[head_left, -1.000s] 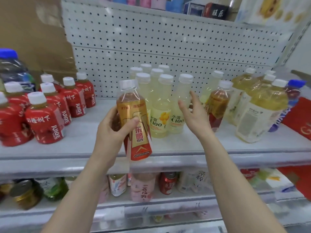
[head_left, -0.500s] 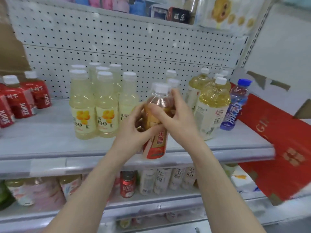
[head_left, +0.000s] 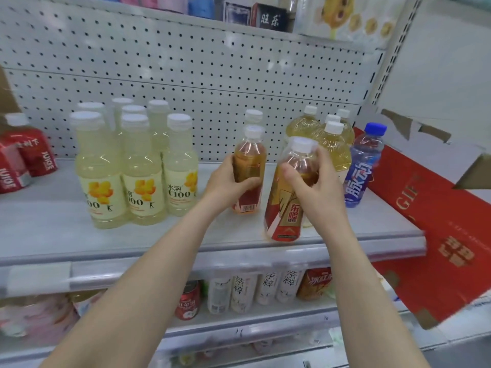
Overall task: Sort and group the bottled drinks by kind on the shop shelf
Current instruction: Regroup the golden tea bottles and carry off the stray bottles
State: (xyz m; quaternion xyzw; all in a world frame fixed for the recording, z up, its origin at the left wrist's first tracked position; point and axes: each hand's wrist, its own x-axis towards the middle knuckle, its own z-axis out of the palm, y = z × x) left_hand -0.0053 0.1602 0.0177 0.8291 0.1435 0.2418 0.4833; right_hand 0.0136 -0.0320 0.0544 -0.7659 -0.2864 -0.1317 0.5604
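- Now gripping one amber bottle round its middle with the left hand, upright on the shelf between the pale lemon bottles and the golden tea bottles
- Clasping a second amber bottle by its shoulder in the right hand, tilted, base near the shelf's front edge
- Best stood upright just beside the first, label outward, well back from the edge

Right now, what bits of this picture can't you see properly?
Head view:
Rear amber bottle: label faces away, partly under the left hand.
White-capped bottle behind: only its top shows.
Front amber bottle: shoulder covered by the right hand.
Red juice bottles: cut by the left edge.
Lower-shelf pink packs: blurred.
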